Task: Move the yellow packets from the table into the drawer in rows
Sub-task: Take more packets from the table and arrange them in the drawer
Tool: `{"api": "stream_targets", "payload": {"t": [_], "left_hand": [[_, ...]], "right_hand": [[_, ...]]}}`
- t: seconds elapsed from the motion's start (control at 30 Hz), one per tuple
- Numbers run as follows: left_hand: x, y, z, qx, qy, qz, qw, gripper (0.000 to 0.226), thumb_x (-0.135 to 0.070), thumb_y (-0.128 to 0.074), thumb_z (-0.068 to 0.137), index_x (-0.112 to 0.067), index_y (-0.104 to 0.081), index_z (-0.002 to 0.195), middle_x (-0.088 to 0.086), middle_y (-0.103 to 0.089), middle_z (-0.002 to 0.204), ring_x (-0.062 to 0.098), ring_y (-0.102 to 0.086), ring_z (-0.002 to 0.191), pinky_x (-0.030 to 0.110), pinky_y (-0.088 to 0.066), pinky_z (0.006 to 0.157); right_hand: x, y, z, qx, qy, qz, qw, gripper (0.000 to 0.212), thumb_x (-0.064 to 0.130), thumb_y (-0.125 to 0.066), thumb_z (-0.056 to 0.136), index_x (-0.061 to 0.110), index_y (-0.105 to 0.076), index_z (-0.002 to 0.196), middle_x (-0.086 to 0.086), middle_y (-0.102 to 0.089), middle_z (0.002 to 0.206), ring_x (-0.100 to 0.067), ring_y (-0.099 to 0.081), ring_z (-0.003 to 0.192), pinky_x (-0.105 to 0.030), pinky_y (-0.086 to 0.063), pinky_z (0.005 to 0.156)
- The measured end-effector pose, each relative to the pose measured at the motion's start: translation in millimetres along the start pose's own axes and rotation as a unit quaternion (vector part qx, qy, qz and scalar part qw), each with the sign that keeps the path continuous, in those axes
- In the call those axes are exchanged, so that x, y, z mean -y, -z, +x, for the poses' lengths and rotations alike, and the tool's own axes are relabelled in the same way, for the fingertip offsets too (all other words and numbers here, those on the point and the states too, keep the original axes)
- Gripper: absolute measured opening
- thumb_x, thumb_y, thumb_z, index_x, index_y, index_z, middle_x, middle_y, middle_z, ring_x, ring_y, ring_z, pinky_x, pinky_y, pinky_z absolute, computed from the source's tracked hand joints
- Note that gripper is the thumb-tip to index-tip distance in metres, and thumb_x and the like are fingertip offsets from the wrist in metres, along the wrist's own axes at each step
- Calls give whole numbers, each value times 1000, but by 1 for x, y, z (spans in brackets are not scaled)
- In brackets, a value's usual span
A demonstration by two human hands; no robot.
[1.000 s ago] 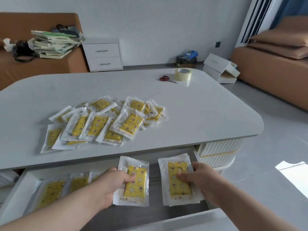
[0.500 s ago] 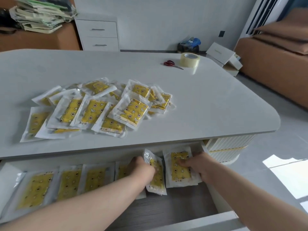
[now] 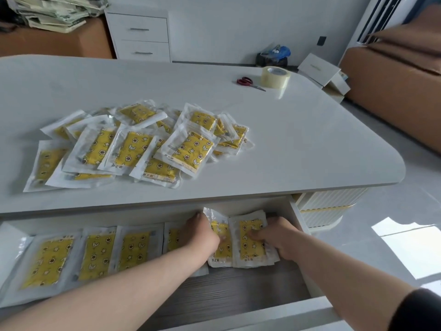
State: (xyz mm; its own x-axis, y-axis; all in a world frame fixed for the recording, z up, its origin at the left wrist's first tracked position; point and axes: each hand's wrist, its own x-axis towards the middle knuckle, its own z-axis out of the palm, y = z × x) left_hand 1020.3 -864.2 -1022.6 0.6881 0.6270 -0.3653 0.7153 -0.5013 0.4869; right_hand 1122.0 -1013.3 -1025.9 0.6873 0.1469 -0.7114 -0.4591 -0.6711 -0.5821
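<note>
A loose pile of yellow packets [image 3: 133, 146] in clear wrappers lies on the white table [image 3: 298, 144]. Below its front edge the drawer [image 3: 238, 290] stands pulled out, with a row of packets [image 3: 95, 256] along its back. At the right end of that row my left hand [image 3: 200, 232] holds one packet [image 3: 220, 240], which is tilted on edge. Beside it my right hand [image 3: 276, 237] presses and grips another packet [image 3: 250, 242] lying flat near the drawer's right wall.
Red scissors [image 3: 248, 82] and a roll of clear tape [image 3: 275, 76] sit at the table's far right. A white cabinet [image 3: 140, 35], brown sofas and white boxes [image 3: 322, 70] stand beyond the table. The drawer's front half shows bare grey wood.
Both hands carried their packets from the front of the drawer to its back right, at the end of the row. The left packet tipped up on edge.
</note>
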Motion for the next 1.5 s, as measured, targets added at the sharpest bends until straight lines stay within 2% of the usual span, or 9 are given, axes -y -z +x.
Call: {"api": "stream_targets", "payload": {"t": [0.2, 0.33, 0.47, 0.57, 0.67, 0.77, 1.0, 1.3, 1.5], "left_hand": [[0, 1, -4, 9, -19, 49, 999, 88, -29, -79, 80, -4, -26, 146, 13, -57, 129, 27, -61, 111, 29, -54, 82], [2, 8, -8, -10, -82, 149, 985, 69, -50, -74, 79, -7, -45, 126, 8, -64, 112, 23, -64, 98, 28, -51, 72], [2, 28, -11, -24, -119, 199, 972, 49, -60, -66, 81, -14, -59, 97, -1, -64, 84, 17, -63, 76, 27, -50, 62], [7, 50, -14, -95, -172, 272, 942, 47, -65, -52, 87, -18, -61, 84, -5, -64, 75, 15, -61, 69, 24, -46, 57], [20, 52, -14, -110, -268, 248, 925, 51, -64, -48, 88, -21, -63, 111, -5, -66, 109, 16, -61, 98, 28, -50, 80], [27, 40, -18, 20, -359, 283, 889, 83, -73, -50, 78, -27, -37, 146, -4, -39, 150, 18, -34, 137, 37, -22, 117], [28, 23, -17, 37, -394, 350, 849, 108, -73, -56, 66, -20, -17, 152, 2, -24, 155, 23, -18, 142, 40, -4, 120], [25, 18, -16, 59, -387, 327, 860, 101, -53, -60, 70, -18, -15, 153, 1, -20, 160, 17, -14, 147, 36, 7, 120], [27, 23, -17, 57, -376, 305, 873, 103, -64, -55, 72, -20, -11, 154, 0, -9, 163, 17, -5, 149, 32, 10, 116]], "right_hand": [[6, -2, -12, -98, 107, -211, 967, 30, 34, -83, 73, 16, -66, 90, 1, -69, 86, -16, -66, 80, -27, -55, 69], [8, 0, -17, -115, 146, -315, 931, 32, 36, -76, 77, 19, -50, 74, 6, -53, 75, -13, -53, 71, -25, -45, 64], [9, 4, -23, -120, 174, -382, 899, 28, 41, -64, 85, 16, -62, 97, 4, -53, 80, -20, -55, 80, -27, -45, 66], [15, 18, -34, -108, 255, -486, 829, 20, 33, -54, 91, 16, -59, 100, -3, -63, 99, -24, -57, 89, -27, -43, 69], [16, 32, -40, -53, 370, -586, 719, 33, 39, -57, 87, 24, -59, 116, -1, -59, 125, -24, -56, 116, -32, -50, 85], [0, 32, -40, 2, 379, -654, 655, 80, 63, -59, 80, 29, -35, 147, -3, -30, 157, -27, -30, 144, -43, -34, 115], [-8, 23, -35, -4, 403, -639, 655, 97, 59, -63, 76, 30, -12, 154, -6, -6, 164, -29, -8, 150, -45, -18, 122], [-11, 25, -29, -5, 391, -628, 673, 102, 57, -65, 72, 29, -11, 154, -7, -5, 164, -30, -7, 151, -46, -17, 122], [-13, 27, -25, -1, 408, -606, 682, 102, 61, -66, 70, 31, -16, 154, 4, -17, 164, -20, -14, 151, -41, -19, 122]]}}
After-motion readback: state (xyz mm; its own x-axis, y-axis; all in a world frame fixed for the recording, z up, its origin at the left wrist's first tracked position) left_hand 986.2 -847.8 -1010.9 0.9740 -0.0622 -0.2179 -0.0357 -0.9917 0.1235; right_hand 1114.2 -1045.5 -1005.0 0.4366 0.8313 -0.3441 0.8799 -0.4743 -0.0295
